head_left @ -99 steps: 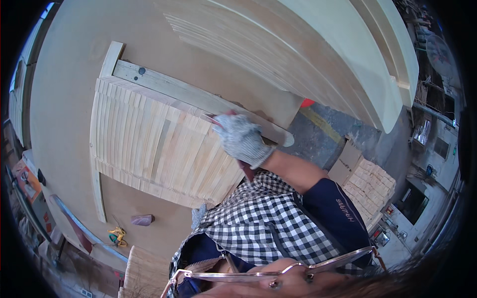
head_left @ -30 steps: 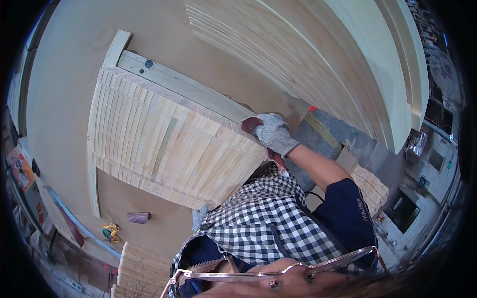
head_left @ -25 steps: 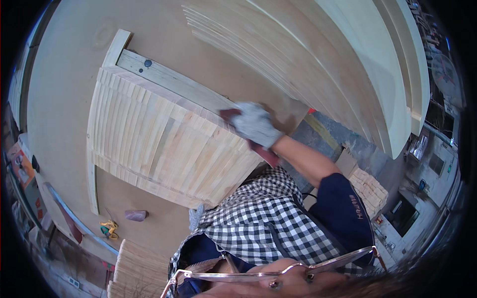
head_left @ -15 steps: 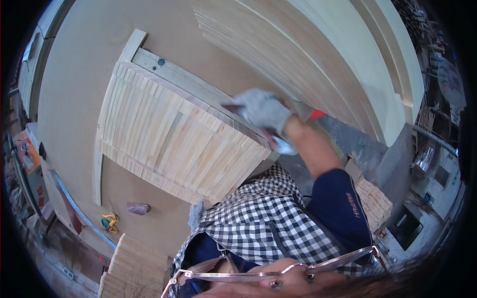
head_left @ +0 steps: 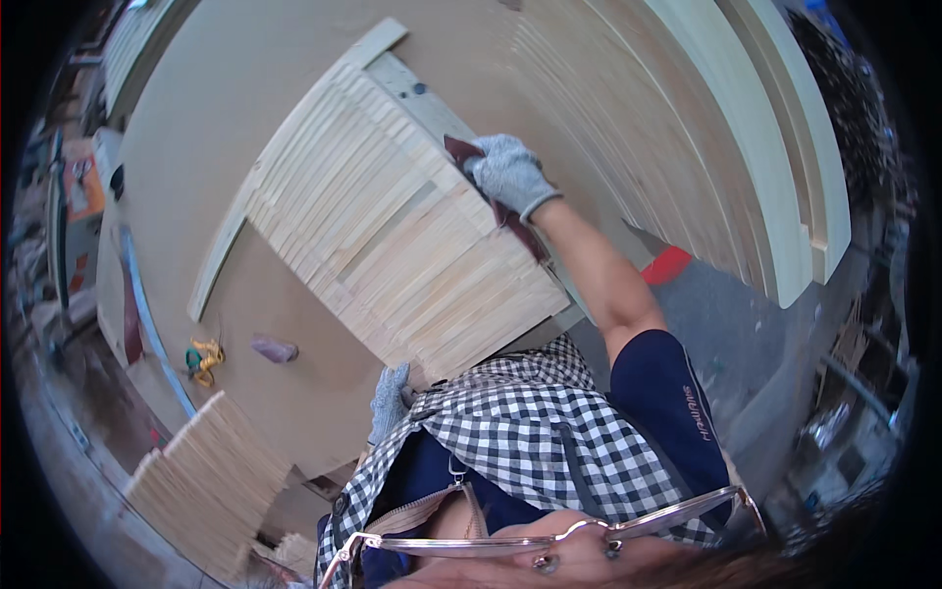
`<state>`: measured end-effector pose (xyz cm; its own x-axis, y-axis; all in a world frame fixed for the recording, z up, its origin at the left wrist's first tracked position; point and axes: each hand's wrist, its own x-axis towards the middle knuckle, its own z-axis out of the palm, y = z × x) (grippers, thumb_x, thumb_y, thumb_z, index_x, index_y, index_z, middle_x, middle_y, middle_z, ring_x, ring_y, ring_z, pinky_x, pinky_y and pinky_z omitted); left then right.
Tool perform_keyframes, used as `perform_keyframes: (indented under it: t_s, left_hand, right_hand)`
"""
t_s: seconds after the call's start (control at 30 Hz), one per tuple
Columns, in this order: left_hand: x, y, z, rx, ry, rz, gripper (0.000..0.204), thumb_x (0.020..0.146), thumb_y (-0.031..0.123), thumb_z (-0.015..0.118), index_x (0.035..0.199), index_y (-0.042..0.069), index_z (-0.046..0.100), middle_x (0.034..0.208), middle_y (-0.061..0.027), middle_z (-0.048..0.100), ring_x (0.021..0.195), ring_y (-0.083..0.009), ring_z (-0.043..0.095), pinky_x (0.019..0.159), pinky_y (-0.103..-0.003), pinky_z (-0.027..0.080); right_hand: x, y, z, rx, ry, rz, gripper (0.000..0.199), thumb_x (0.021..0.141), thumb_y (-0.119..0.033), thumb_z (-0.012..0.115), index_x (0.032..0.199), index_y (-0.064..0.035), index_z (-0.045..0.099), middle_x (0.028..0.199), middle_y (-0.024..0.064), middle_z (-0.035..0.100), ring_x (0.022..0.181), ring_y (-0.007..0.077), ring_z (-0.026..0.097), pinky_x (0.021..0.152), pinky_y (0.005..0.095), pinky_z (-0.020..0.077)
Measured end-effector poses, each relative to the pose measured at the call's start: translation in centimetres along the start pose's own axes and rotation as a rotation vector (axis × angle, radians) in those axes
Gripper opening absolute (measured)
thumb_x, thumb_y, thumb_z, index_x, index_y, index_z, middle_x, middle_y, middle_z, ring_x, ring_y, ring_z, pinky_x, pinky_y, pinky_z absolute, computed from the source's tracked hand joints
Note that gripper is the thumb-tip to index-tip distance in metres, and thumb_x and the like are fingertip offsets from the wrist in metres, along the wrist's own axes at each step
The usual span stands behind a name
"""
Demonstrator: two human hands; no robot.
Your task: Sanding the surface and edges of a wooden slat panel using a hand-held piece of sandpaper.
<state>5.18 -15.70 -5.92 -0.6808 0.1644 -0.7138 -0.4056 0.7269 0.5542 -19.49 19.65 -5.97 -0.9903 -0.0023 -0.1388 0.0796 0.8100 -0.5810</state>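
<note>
A tight row of pale wooden slats lies on the brown board in front of me. My right hand, in a grey knit glove, is closed on a dark red sandpaper strip. The strip lies along the slats' right-hand ends, its lower end hanging past my glove. Beside those ends runs a batten with dark round spots. My left hand, gloved too, rests at the slats' near corner with its visible fingers stretched out; the checked apron covers part of it.
A stop block and a thin strip border the slats. Yellow-handled scissors and a purplish block lie to the left. Slats are stacked at the near left. Long boards fill the far right beside a red object.
My right hand has slid the sandpaper toward the far end along the slats' edge. The whole view has turned, and more of my left glove shows.
</note>
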Motion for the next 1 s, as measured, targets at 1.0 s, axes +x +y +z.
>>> perform_keyframes:
  t_s: [1.0]
  left_hand:
    - [5.7, 6.8, 6.3, 0.382, 0.662, 0.402, 0.087, 0.067, 0.041, 0.07, 0.133, -0.004, 0.036, 0.143, -0.0262, 0.025, 0.133, -0.0424, 0.023, 0.106, -0.061, 0.013]
  right_hand:
    - [-15.8, -3.2, 2.4, -0.588, -0.269, -0.16, 0.053, 0.074, -0.012, 0.054, 0.125, 0.0035, 0.045, 0.119, 0.0227, 0.052, 0.083, 0.0327, 0.063, 0.068, 0.0417, 0.051]
